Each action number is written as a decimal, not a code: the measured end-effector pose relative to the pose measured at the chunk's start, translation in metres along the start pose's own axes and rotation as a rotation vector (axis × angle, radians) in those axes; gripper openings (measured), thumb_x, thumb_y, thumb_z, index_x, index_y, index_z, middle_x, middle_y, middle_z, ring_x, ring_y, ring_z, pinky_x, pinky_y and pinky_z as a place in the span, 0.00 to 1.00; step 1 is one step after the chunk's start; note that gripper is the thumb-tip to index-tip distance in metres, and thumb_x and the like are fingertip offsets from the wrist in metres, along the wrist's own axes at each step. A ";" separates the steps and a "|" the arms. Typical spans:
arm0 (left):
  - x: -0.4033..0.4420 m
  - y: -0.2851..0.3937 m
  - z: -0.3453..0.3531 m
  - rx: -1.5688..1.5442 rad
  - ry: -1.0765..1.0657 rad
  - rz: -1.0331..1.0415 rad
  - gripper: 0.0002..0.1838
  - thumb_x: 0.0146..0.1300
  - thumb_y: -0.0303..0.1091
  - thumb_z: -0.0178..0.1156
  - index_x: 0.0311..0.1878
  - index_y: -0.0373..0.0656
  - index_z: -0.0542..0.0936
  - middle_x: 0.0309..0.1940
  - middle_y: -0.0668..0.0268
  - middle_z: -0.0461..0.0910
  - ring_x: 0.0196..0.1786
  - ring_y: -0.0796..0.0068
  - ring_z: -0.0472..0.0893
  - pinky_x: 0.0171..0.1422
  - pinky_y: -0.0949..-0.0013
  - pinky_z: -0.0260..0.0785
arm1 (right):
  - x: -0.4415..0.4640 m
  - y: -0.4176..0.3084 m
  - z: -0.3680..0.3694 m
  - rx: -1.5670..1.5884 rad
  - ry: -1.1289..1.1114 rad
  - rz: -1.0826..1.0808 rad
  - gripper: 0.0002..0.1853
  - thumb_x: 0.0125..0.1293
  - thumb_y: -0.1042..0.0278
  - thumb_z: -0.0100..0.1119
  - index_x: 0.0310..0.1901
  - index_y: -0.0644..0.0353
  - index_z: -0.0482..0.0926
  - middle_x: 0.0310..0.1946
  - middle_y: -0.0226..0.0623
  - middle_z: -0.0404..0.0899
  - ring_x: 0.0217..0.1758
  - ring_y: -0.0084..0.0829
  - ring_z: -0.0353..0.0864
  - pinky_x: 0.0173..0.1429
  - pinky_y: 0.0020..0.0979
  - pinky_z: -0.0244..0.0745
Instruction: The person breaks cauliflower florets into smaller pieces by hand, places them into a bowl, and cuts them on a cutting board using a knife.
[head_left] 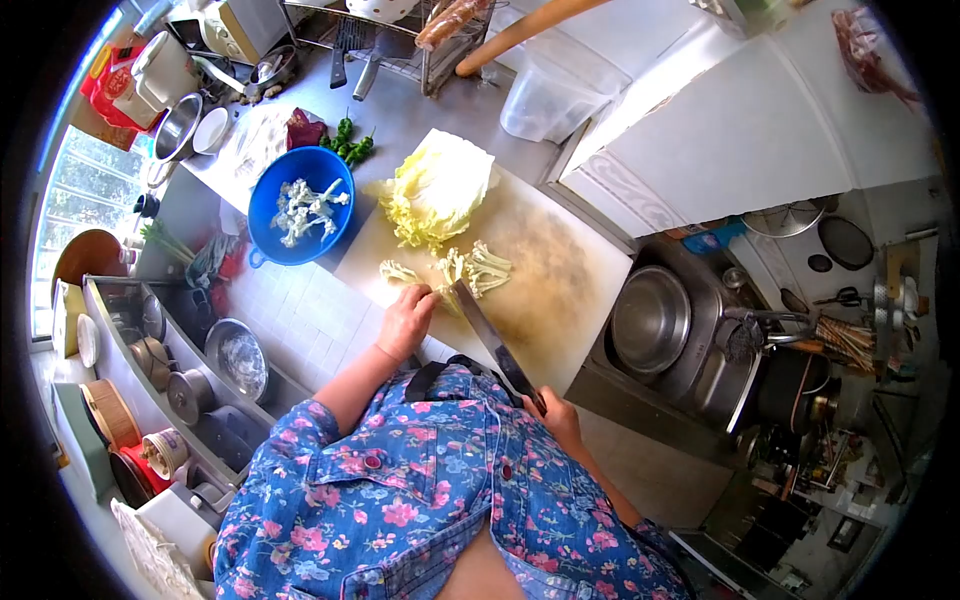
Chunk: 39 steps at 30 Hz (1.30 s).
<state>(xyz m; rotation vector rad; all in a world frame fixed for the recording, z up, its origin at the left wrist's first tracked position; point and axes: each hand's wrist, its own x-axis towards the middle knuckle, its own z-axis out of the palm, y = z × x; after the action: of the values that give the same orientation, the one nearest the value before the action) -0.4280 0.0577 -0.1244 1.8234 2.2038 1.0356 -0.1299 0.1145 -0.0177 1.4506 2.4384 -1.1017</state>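
My right hand (556,418) grips the dark handle of a kitchen knife (486,328), whose blade points up and left over the cutting board (590,275). The tip of the blade lies at a small pile of cut cauliflower (476,268). My left hand (407,322) is at the board's near left edge, fingers bent and closed on a pale cauliflower piece (449,300), partly hidden beside the blade. Another cauliflower piece (398,272) lies just above these fingers. Behind the pile sits a large yellow-white leafy cabbage (440,187).
A blue plastic basin (262,225) with cauliflower florets (308,208) stands left of the board. Green peppers (348,144) lie behind it. On the right is a sink with a metal basin (651,318). A clear plastic bin (560,88) stands at the back.
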 end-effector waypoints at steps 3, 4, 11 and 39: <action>-0.001 0.000 0.001 -0.057 0.024 -0.048 0.11 0.52 0.22 0.59 0.41 0.42 0.76 0.40 0.60 0.76 0.44 0.58 0.77 0.45 0.62 0.74 | -0.003 -0.008 -0.008 -0.023 0.009 -0.007 0.15 0.64 0.55 0.59 0.37 0.60 0.75 0.25 0.49 0.79 0.29 0.48 0.81 0.33 0.43 0.75; -0.001 0.000 0.000 -0.064 0.017 -0.044 0.11 0.52 0.22 0.60 0.40 0.42 0.76 0.41 0.60 0.76 0.45 0.58 0.77 0.46 0.62 0.74 | -0.004 -0.010 -0.009 -0.034 0.007 -0.005 0.15 0.64 0.55 0.60 0.37 0.60 0.75 0.25 0.49 0.79 0.29 0.48 0.81 0.33 0.43 0.75; 0.001 0.001 -0.006 -0.075 0.007 -0.013 0.10 0.53 0.23 0.60 0.39 0.41 0.76 0.41 0.60 0.76 0.45 0.58 0.77 0.46 0.63 0.73 | -0.007 -0.008 -0.009 0.005 0.014 -0.062 0.13 0.63 0.58 0.62 0.36 0.61 0.75 0.26 0.47 0.80 0.29 0.45 0.82 0.32 0.41 0.75; 0.004 -0.002 -0.002 -0.010 -0.027 0.004 0.08 0.52 0.24 0.59 0.37 0.43 0.76 0.40 0.63 0.77 0.43 0.61 0.77 0.44 0.65 0.74 | -0.004 -0.007 -0.011 -0.076 0.051 -0.144 0.14 0.64 0.55 0.60 0.39 0.57 0.74 0.24 0.45 0.80 0.28 0.45 0.82 0.31 0.42 0.75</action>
<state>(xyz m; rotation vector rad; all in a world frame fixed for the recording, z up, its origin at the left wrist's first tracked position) -0.4316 0.0599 -0.1225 1.8272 2.1765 1.0151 -0.1304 0.1159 -0.0041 1.3156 2.6253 -0.9964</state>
